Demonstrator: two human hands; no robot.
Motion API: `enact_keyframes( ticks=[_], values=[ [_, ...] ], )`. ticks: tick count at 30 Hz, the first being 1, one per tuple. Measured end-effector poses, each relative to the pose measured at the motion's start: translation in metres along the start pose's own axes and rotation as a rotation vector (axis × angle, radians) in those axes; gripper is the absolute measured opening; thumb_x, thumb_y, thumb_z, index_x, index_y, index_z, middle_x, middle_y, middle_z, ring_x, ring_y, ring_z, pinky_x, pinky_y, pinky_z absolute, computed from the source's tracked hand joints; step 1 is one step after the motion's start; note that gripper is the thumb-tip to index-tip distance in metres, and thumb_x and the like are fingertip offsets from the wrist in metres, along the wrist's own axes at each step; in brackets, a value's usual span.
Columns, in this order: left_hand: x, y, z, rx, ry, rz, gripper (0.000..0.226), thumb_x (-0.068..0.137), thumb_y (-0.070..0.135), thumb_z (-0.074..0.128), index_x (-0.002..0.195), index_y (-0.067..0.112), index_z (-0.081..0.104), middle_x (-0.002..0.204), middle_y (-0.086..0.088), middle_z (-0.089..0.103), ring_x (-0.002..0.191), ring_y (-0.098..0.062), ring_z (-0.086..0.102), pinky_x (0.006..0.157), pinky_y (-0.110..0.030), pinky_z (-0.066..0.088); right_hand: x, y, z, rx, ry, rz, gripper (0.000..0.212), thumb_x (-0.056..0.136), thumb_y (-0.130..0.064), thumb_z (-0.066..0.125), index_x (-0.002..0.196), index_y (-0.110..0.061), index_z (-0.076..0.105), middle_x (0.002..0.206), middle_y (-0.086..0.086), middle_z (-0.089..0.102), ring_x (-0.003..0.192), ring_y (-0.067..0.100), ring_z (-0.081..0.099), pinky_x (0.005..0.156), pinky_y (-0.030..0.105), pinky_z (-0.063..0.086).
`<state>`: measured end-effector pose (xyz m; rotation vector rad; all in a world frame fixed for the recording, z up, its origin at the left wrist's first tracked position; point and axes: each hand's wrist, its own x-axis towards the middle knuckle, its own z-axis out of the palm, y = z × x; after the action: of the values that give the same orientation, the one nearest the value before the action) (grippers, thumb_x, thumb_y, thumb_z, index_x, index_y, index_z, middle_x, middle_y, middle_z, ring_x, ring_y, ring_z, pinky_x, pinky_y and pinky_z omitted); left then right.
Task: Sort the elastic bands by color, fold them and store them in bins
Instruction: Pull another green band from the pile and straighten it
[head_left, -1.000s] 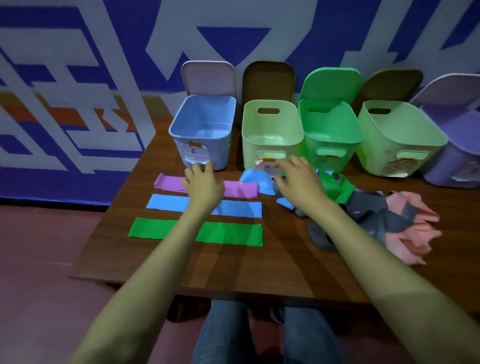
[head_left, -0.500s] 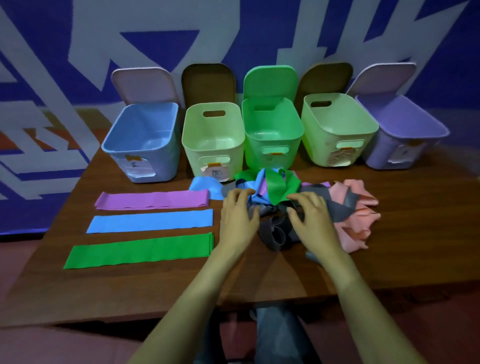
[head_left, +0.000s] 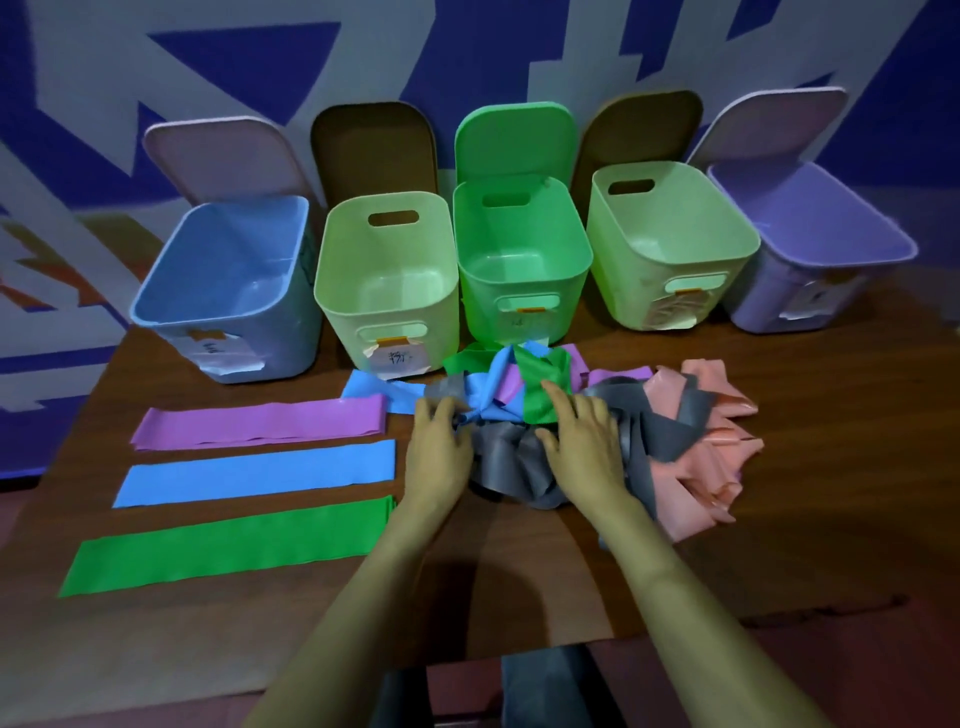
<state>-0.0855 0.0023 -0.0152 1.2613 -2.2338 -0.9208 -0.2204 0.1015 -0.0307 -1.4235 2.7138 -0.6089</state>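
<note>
Three elastic bands lie flat in a column on the left of the table: purple, blue and green. Right of them is a tangled pile with grey bands, pink bands, a green band, a blue one and a purple one. My left hand rests on the pile's left edge, fingertips on blue and grey bands. My right hand lies on the pile's middle, fingers spread over green and grey. Neither hand lifts anything.
Five open bins stand in a row at the back of the wooden table, lids upright behind them: blue, light green, green, light green, purple. All look empty. The wall is right behind.
My left hand has left the flat bands and my right hand has come back from the bins. Both now sit on the tangled pile, a little deeper into it than half a second ago.
</note>
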Motion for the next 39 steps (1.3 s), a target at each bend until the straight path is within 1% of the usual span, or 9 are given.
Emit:
enact_keyframes(
  ticks=[4, 8, 13, 17, 20, 25, 29, 33, 39],
  values=[
    [-0.002, -0.006, 0.0, 0.011, 0.044, 0.037, 0.012, 0.089, 0.01, 0.054, 0.098, 0.005, 0.058, 0.102, -0.014, 0.046, 0.097, -0.033, 0.051, 0.087, -0.038, 0.042, 0.002, 0.004, -0.006, 0.281, 0.171, 0.065, 0.023, 0.08, -0.011, 0.069, 0.103, -0.008, 0.065, 0.097, 0.015, 0.06, 0.095, 0.037, 0.051, 0.083, 0.039, 0.04],
    [-0.004, -0.004, 0.001, 0.279, -0.064, -0.009, 0.028, 0.087, 0.015, 0.051, 0.113, 0.01, 0.058, 0.116, -0.014, 0.048, 0.11, -0.035, 0.043, 0.092, -0.041, 0.038, 0.006, 0.005, -0.037, 0.476, 0.209, 0.036, 0.021, 0.074, -0.007, 0.073, 0.093, -0.013, 0.066, 0.098, 0.008, 0.063, 0.096, 0.027, 0.054, 0.08, 0.024, 0.034],
    [-0.004, 0.005, -0.003, 0.43, -0.234, 0.007, 0.036, 0.094, 0.024, 0.044, 0.127, 0.014, 0.053, 0.127, -0.012, 0.043, 0.117, -0.035, 0.041, 0.095, -0.043, 0.037, 0.007, 0.004, -0.089, 0.655, -0.072, 0.02, 0.022, 0.078, -0.01, 0.072, 0.09, -0.028, 0.065, 0.1, 0.0, 0.061, 0.095, 0.014, 0.058, 0.086, 0.025, 0.044],
    [-0.009, 0.016, -0.006, 0.516, -0.236, -0.002, 0.045, 0.095, 0.041, 0.042, 0.129, 0.012, 0.051, 0.132, -0.013, 0.04, 0.123, -0.035, 0.034, 0.099, -0.043, 0.032, 0.008, 0.004, -0.101, 0.528, -0.142, 0.051, 0.031, 0.074, -0.016, 0.076, 0.071, -0.029, 0.049, 0.085, 0.002, 0.06, 0.08, 0.019, 0.054, 0.071, 0.032, 0.04],
    [-0.014, 0.031, -0.006, 0.208, -0.013, 0.205, 0.064, 0.081, 0.032, 0.057, 0.139, 0.012, 0.04, 0.138, -0.017, 0.035, 0.125, -0.037, 0.032, 0.1, -0.041, 0.029, 0.002, -0.001, -0.101, 0.506, -0.079, 0.099, 0.037, 0.071, -0.015, 0.078, 0.071, -0.026, 0.042, 0.086, 0.004, 0.055, 0.079, 0.019, 0.049, 0.069, 0.033, 0.038],
    [-0.007, 0.064, -0.005, 0.204, -0.136, 0.582, 0.056, 0.082, 0.02, 0.064, 0.136, 0.026, 0.048, 0.152, -0.002, 0.029, 0.134, -0.029, 0.022, 0.107, -0.041, 0.018, -0.007, -0.002, -0.122, 0.606, -0.097, -0.024, 0.04, 0.071, 0.0, 0.075, 0.081, -0.034, 0.057, 0.105, 0.002, 0.06, 0.096, 0.015, 0.057, 0.08, 0.022, 0.042],
    [0.004, 0.079, -0.014, -0.087, -0.09, 0.462, 0.019, 0.089, 0.013, 0.059, 0.105, 0.013, 0.068, 0.104, -0.004, 0.069, 0.1, -0.023, 0.058, 0.095, -0.031, 0.037, -0.012, 0.001, -0.14, 0.673, -0.018, -0.011, 0.045, 0.076, 0.013, 0.056, 0.088, -0.031, 0.064, 0.102, -0.005, 0.065, 0.098, 0.012, 0.059, 0.083, 0.019, 0.045],
    [0.006, 0.093, -0.041, -0.477, -0.006, 0.404, 0.014, 0.09, 0.008, 0.057, 0.089, 0.021, 0.064, 0.084, 0.009, 0.065, 0.077, -0.004, 0.057, 0.074, -0.025, 0.044, -0.009, 0.005, -0.146, 0.953, 0.195, 0.139, 0.039, 0.085, 0.011, 0.052, 0.091, -0.027, 0.054, 0.09, -0.006, 0.064, 0.092, 0.018, 0.062, 0.083, 0.035, 0.049],
    [0.001, 0.104, -0.069, -0.743, -0.222, 0.273, 0.009, 0.088, 0.017, 0.063, 0.084, 0.025, 0.064, 0.073, -0.01, 0.055, 0.069, -0.018, 0.048, 0.062, -0.029, 0.037, 0.007, -0.007, -0.148, 0.891, 0.263, 0.176, 0.035, 0.085, 0.006, 0.052, 0.082, -0.028, 0.054, 0.099, 0.003, 0.062, 0.092, 0.019, 0.059, 0.079, 0.029, 0.049]
  ],
)
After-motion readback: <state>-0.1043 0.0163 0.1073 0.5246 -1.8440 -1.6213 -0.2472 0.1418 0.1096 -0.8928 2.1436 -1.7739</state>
